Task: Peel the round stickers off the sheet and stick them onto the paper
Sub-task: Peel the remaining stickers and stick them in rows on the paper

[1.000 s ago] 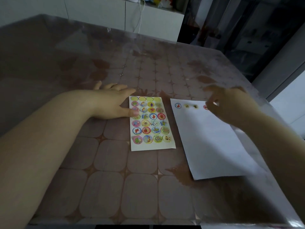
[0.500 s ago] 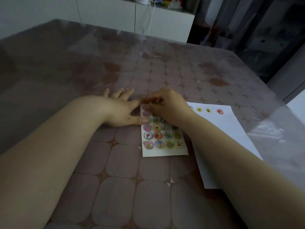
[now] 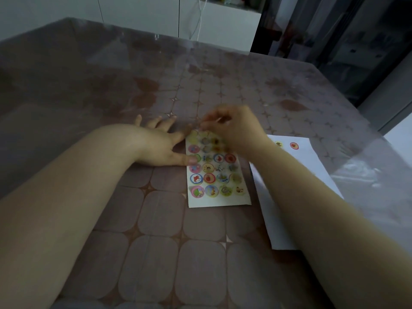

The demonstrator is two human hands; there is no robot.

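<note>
The sticker sheet [image 3: 217,175] lies flat on the table, with several rows of colourful round stickers on it. My left hand [image 3: 160,146] rests flat with its fingers spread, thumb and forefinger pressing the sheet's left edge. My right hand [image 3: 236,128] hovers over the sheet's top rows and hides part of them. Its fingertips are pinched on a small pale round sticker [image 3: 219,119], seen edge-on and blurred. To the right lies the white paper [image 3: 312,166], partly under my right forearm. A red sticker [image 3: 294,145] and a yellow sticker [image 3: 278,143] are stuck near its top edge.
The table [image 3: 156,219] has a brown tile-patterned cloth under a clear plastic cover, which wrinkles up at the right edge [image 3: 367,175]. White cabinets [image 3: 156,16] and a hanging cable stand beyond the far edge, with dark furniture at the back right.
My right hand came from the paper's top edge to the sheet's top rows, and its pinched fingertips have now lifted slightly. The left hand has stayed on the sheet's left edge.
</note>
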